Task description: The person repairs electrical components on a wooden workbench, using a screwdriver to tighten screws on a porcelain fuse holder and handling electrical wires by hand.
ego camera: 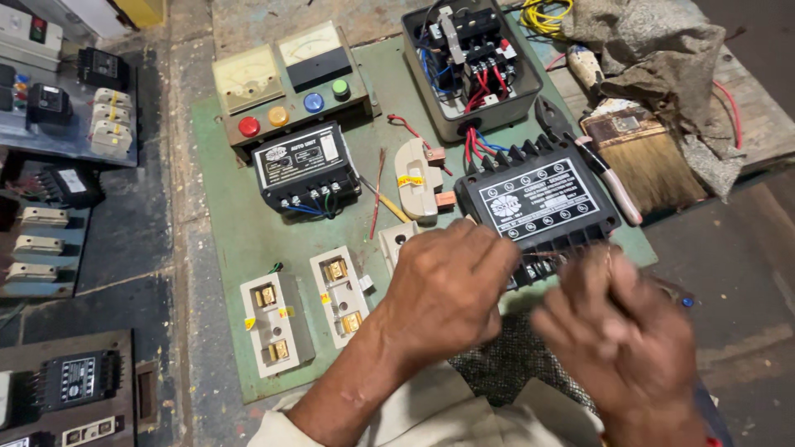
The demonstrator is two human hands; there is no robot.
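My left hand [447,290] hovers over the lower part of a green board [224,248], fingers curled toward the near edge of a black terminal unit with a white label [538,199]. My right hand [617,331] is blurred, just right of it and below the same unit, fingers bunched. A thin strand seems to run between the hands, but I cannot tell whether either hand grips it. Two white fuse holders [277,323] [341,294] sit to the left of my left hand. A loose white fuse carrier [418,178] lies above it.
The board also bears a smaller black unit [306,165], a meter panel with coloured buttons [286,83] and an open grey box of wired parts [472,62]. A paint brush [654,161], a cloth [662,58] and pink-handled pliers [609,178] lie at right. More component panels [50,108] stand at left.
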